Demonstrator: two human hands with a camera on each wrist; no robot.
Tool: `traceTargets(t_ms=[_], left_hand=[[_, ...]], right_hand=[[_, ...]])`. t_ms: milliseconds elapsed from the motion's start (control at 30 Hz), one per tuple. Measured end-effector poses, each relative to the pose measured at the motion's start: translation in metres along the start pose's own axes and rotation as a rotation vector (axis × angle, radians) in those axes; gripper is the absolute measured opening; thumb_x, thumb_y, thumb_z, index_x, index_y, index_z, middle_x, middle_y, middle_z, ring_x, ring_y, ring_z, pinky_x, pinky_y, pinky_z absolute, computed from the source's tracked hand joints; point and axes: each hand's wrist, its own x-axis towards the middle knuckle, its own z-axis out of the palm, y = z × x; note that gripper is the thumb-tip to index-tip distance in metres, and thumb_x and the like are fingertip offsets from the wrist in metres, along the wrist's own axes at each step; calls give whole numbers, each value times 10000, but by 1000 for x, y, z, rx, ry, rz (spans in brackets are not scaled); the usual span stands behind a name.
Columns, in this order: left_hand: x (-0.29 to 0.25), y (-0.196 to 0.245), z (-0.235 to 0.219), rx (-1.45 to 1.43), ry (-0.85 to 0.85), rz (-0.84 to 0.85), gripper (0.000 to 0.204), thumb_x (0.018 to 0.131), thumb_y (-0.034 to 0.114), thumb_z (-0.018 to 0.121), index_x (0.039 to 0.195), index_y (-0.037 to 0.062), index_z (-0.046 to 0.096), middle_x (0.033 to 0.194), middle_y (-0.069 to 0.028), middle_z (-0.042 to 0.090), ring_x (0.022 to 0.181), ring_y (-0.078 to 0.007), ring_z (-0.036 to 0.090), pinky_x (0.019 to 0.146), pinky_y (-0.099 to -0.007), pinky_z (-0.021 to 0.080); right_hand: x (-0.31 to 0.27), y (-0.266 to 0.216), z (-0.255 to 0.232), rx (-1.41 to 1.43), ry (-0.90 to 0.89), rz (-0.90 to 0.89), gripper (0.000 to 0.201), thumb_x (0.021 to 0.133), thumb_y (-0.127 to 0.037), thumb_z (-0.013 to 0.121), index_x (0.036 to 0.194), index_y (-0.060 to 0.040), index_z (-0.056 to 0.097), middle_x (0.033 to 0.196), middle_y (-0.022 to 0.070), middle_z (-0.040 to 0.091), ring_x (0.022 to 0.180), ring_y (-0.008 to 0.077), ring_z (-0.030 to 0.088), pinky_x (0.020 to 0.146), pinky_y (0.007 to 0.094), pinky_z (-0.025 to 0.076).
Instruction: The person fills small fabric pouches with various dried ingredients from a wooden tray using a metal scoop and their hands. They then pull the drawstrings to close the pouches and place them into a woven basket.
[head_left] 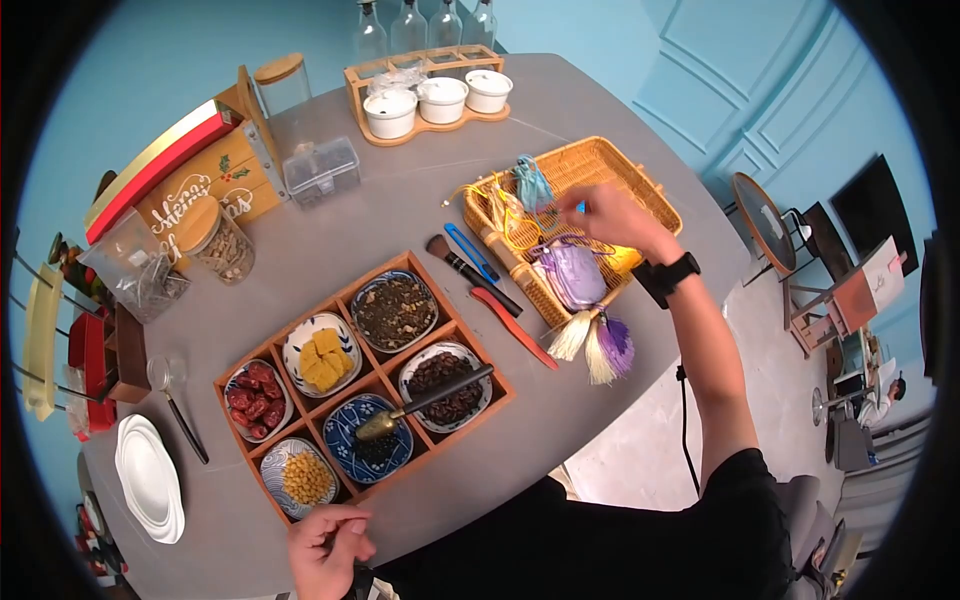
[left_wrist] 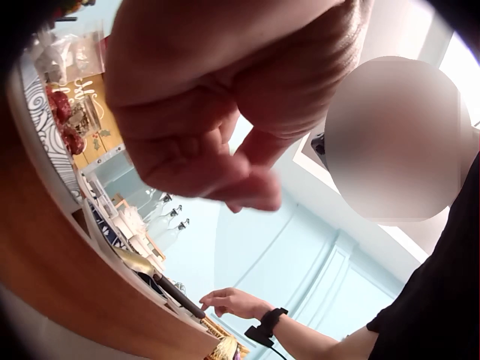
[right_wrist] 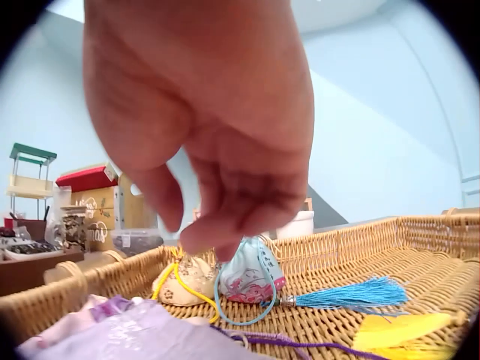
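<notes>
My right hand [head_left: 612,215] hovers over the wicker basket [head_left: 655,190], fingers bent loosely with nothing between them. In the right wrist view, its fingertips overlap the top of a light blue drawstring pouch [right_wrist: 251,276] with a blue tassel [right_wrist: 352,294]. Beside that pouch lies a cream pouch [right_wrist: 184,283] on a yellow cord. A purple pouch [head_left: 572,275] sits at the basket's near end, with cream and purple tassels [head_left: 600,348] hanging over the rim. My left hand [head_left: 328,550], loosely curled and holding nothing, is at the near corner of the divided wooden box [head_left: 375,487].
Small dishes of dried ingredients fill the box; a dark-handled brass scoop [head_left: 430,402] lies across two. A brush [head_left: 470,274], blue cutter [head_left: 470,250] and red-handled tool [head_left: 515,328] lie between box and basket. White lidded pots [head_left: 442,100] stand at the back.
</notes>
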Motion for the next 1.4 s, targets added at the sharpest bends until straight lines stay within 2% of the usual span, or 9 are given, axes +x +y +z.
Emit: traceTargets(t_ms=[133,467,500,533,633,733,1000,1267,1400], left_hand=[[1,0,5,-7,43,46,121,948,55,576,888,-30,637,541,30,496,412,-11,363,408,-194,241],[-8,4,15,-42,-49,1,105,931,22,561,905,-24,652,578,32,495,462,-21,398,448,-194,275],[-9,4,11,45,-144,1,110,932,41,592,989,-24,660,675,-14,591,576,-53,505,543,-211,375],[-10,4,9,131,-238,1,170,934,61,623,1074,-24,668,772,-60,687,689,-85,612,637,-229,474],[-7,12,26,37,-244,-9,61,894,25,681,934,-9,714,629,-14,625,569,-47,535,545,-210,423],[2,21,43,47,-377,184,152,898,87,706,1037,24,700,746,-7,655,627,-61,554,585,-214,444],[30,22,83,-38,-597,453,921,744,374,856,1450,43,365,1398,-133,462,1235,-269,509,1028,-385,428],[35,3,68,-171,-862,100,856,773,267,821,1455,23,365,1357,-151,502,1252,-258,517,1065,-372,395],[35,5,61,48,-816,250,777,762,231,817,1400,19,427,1294,-154,527,1202,-292,547,1016,-380,429]], right_hand=[[-33,21,21,35,-82,-76,320,832,-205,713,1057,21,692,1008,142,715,985,254,656,866,347,501],[-87,-14,-27,8,129,99,209,815,-140,716,975,-12,673,758,55,597,687,141,538,614,310,434],[-98,-28,-39,-17,112,177,175,837,-121,696,973,-17,656,746,32,558,665,115,485,590,283,410],[-109,-26,-46,-15,170,117,162,834,-92,688,971,-12,651,767,36,558,668,113,480,594,272,405],[-141,-55,-61,-86,272,-106,150,816,-15,669,955,6,617,854,45,559,687,111,480,614,252,402],[-168,-90,-57,27,239,-232,151,797,-21,692,920,18,615,917,49,617,630,107,476,595,244,406],[-185,-162,24,24,-22,-790,140,756,-32,743,835,-11,630,818,99,633,556,219,579,494,313,464],[-177,-180,80,233,-8,-1044,189,750,-26,754,906,13,655,892,102,596,630,187,592,516,303,449],[-181,-177,86,232,-109,-1039,218,726,-54,737,919,-3,649,890,72,588,616,174,579,519,293,433]])
